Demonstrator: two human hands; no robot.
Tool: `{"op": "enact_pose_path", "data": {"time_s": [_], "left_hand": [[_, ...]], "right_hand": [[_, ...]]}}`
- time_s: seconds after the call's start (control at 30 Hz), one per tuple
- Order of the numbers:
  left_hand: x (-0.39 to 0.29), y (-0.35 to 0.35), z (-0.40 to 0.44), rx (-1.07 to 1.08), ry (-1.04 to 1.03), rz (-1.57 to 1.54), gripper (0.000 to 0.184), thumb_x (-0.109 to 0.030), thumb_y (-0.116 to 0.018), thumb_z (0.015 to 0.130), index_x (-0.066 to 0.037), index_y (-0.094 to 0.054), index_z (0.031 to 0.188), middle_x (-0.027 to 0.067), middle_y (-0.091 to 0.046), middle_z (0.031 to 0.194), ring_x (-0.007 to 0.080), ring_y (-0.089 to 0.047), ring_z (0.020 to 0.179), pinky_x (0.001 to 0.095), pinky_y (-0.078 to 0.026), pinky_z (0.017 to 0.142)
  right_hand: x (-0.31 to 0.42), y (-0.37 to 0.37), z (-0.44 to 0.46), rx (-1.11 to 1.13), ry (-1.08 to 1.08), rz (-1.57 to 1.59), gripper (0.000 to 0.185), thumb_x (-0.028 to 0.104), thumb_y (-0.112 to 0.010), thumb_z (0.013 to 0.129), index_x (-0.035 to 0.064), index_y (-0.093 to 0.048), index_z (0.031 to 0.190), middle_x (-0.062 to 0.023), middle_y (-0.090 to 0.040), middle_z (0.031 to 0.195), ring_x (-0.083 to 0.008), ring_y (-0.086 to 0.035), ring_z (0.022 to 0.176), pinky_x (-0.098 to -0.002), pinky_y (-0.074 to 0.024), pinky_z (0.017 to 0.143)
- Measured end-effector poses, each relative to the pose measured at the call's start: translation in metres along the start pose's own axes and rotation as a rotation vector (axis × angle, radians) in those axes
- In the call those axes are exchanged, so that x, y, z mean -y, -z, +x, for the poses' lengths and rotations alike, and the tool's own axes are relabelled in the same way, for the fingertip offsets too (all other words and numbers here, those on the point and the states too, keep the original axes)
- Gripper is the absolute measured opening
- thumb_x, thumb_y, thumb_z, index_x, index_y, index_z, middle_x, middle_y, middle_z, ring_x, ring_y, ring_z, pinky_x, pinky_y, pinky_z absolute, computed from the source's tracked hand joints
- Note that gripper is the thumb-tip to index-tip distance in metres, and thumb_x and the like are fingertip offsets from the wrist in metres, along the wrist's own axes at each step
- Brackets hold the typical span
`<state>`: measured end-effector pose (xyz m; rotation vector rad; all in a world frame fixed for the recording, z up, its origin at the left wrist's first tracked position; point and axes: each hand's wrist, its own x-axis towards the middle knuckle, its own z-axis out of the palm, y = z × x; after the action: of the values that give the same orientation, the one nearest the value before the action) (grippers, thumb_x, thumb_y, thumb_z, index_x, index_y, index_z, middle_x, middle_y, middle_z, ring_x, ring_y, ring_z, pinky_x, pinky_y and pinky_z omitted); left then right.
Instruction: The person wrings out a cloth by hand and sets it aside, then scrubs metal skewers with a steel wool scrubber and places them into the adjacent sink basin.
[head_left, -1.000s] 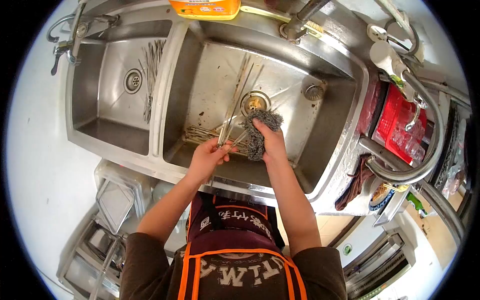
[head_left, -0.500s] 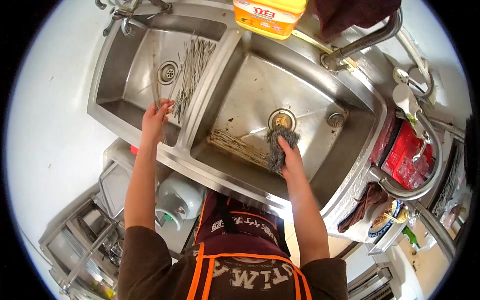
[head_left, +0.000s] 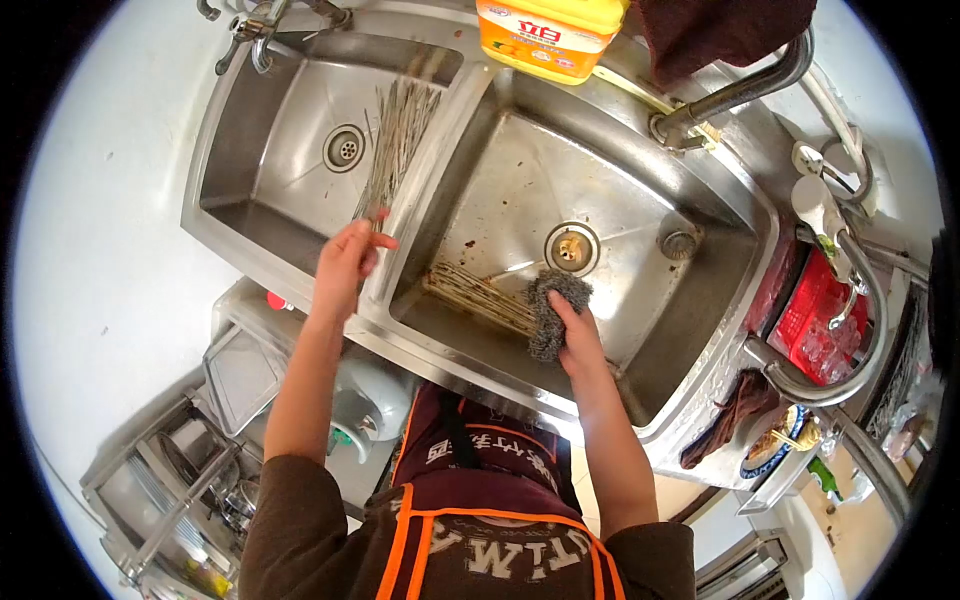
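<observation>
My right hand (head_left: 578, 335) grips a grey steel wool scrubber (head_left: 550, 328) over the right basin. Beside the scrubber lies a bundle of thin skewers (head_left: 480, 298) on the basin floor, its right end against or under the wool. Above the rim between the basins, my left hand (head_left: 350, 260) is open with its fingers apart and nothing visible in it. Just beyond those fingers, a larger pile of skewers (head_left: 398, 140) rests along the right side of the left basin (head_left: 300, 120); its near end is partly hidden by the hand.
A yellow detergent jug (head_left: 550, 40) stands behind the right basin (head_left: 510, 150), near a dark cloth (head_left: 710, 35) and a faucet (head_left: 740, 95). Food scraps sit in the right drain (head_left: 572, 248). At right are a red basket (head_left: 815, 310), a brown rag (head_left: 735, 415) and a bowl (head_left: 770, 450).
My left hand has let go of the skewers it held over the left basin and moved right, toward the divider. My right hand keeps the scrubber, shifted slightly.
</observation>
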<state>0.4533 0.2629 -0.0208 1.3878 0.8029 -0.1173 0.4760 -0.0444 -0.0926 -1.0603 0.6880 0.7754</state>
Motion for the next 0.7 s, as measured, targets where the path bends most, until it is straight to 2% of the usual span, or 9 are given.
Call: {"op": "enact_pose_path", "data": {"time_s": [0.1, 0.17, 0.23, 0.27, 0.43, 0.53, 0.57, 0.63, 0.7], "left_hand": [[0.003, -0.041, -0.016, 0.122, -0.008, -0.03, 0.015, -0.018, -0.043, 0.091, -0.005, -0.051, 0.093, 0.0078, -0.062, 0.078, 0.0025, -0.031, 0.047, 0.0159, -0.024, 0.043], [0.015, -0.062, -0.02, 0.199, 0.056, -0.038, 0.012, -0.017, -0.046, 0.09, -0.006, -0.05, 0.087, 0.0069, -0.062, 0.077, 0.0026, -0.032, 0.047, 0.0163, -0.024, 0.043], [0.021, -0.086, -0.027, 0.235, 0.091, -0.071, 0.012, -0.016, -0.048, 0.089, -0.006, -0.05, 0.085, 0.0058, -0.061, 0.075, 0.0026, -0.033, 0.047, 0.0164, -0.025, 0.043], [0.024, -0.096, -0.031, 0.261, 0.122, -0.1, 0.011, -0.016, -0.05, 0.089, -0.006, -0.05, 0.083, 0.0047, -0.06, 0.072, 0.0026, -0.033, 0.046, 0.0165, -0.025, 0.043], [0.049, -0.131, -0.042, 0.361, 0.23, -0.117, 0.012, -0.013, -0.051, 0.088, -0.005, -0.053, 0.079, -0.0002, -0.058, 0.067, 0.0008, -0.036, 0.049, 0.0159, -0.026, 0.043], [0.048, -0.144, -0.053, 0.274, 0.049, 0.118, 0.005, -0.005, -0.051, 0.085, -0.001, -0.052, 0.081, -0.0007, -0.056, 0.064, 0.0015, -0.043, 0.054, 0.0177, -0.033, 0.048], [0.05, -0.148, -0.055, 0.28, 0.05, 0.123, 0.005, -0.005, -0.051, 0.085, -0.001, -0.052, 0.081, -0.0007, -0.056, 0.064, 0.0015, -0.043, 0.054, 0.0177, -0.033, 0.048], [0.054, -0.152, -0.056, 0.152, -0.173, 0.331, 0.009, -0.002, -0.051, 0.082, -0.002, -0.048, 0.073, -0.0024, -0.047, 0.059, 0.0036, -0.041, 0.053, 0.02, -0.033, 0.048], [0.056, -0.154, -0.056, 0.132, -0.194, 0.379, 0.008, -0.002, -0.052, 0.081, -0.001, -0.049, 0.073, -0.0018, -0.048, 0.06, 0.0041, -0.042, 0.054, 0.0204, -0.034, 0.049]], "right_hand": [[0.012, -0.02, -0.01, 0.033, -0.025, 0.014, 0.036, 0.018, -0.061, 0.081, 0.0028, -0.049, 0.112, -0.0072, -0.057, 0.102, -0.0178, -0.056, 0.091, -0.0318, -0.0469, 0.076], [0.019, -0.025, -0.014, 0.05, -0.021, 0.033, 0.037, 0.017, -0.061, 0.082, 0.0031, -0.048, 0.113, -0.0074, -0.057, 0.103, -0.0184, -0.056, 0.092, -0.0321, -0.0472, 0.077], [0.025, -0.026, -0.018, 0.141, -0.027, 0.228, 0.039, 0.015, -0.062, 0.08, 0.0011, -0.046, 0.112, -0.0082, -0.056, 0.102, -0.0178, -0.056, 0.089, -0.0319, -0.0475, 0.075], [0.028, -0.029, -0.021, 0.097, -0.027, 0.274, 0.037, 0.013, -0.061, 0.081, 0.0022, -0.047, 0.112, -0.0078, -0.057, 0.1, -0.0181, -0.057, 0.087, -0.0322, -0.0484, 0.073], [0.031, -0.032, -0.025, 0.162, 0.014, 0.271, 0.033, 0.01, -0.064, 0.078, 0.0017, -0.05, 0.107, -0.0072, -0.059, 0.096, -0.0167, -0.059, 0.083, -0.0303, -0.049, 0.069], [0.035, -0.036, -0.03, 0.067, 0.112, 0.115, 0.025, 0.002, -0.067, 0.073, -0.0011, -0.056, 0.095, -0.0063, -0.062, 0.084, -0.0154, -0.06, 0.07, -0.028, -0.049, 0.062], [0.035, -0.034, -0.029, 0.062, 0.115, 0.121, 0.025, 0.002, -0.067, 0.073, -0.0011, -0.056, 0.095, -0.0063, -0.062, 0.084, -0.0154, -0.06, 0.07, -0.028, -0.049, 0.062], [0.033, -0.031, -0.028, 0.038, 0.087, 0.093, 0.024, 0.001, -0.066, 0.073, -0.0014, -0.057, 0.096, -0.0077, -0.062, 0.087, -0.0146, -0.06, 0.072, -0.0273, -0.0488, 0.063], [0.034, -0.031, -0.03, 0.012, 0.073, 0.092, 0.025, 0.0, -0.066, 0.073, -0.0014, -0.057, 0.096, -0.008, -0.063, 0.088, -0.0147, -0.06, 0.073, -0.0265, -0.0487, 0.063]]}}
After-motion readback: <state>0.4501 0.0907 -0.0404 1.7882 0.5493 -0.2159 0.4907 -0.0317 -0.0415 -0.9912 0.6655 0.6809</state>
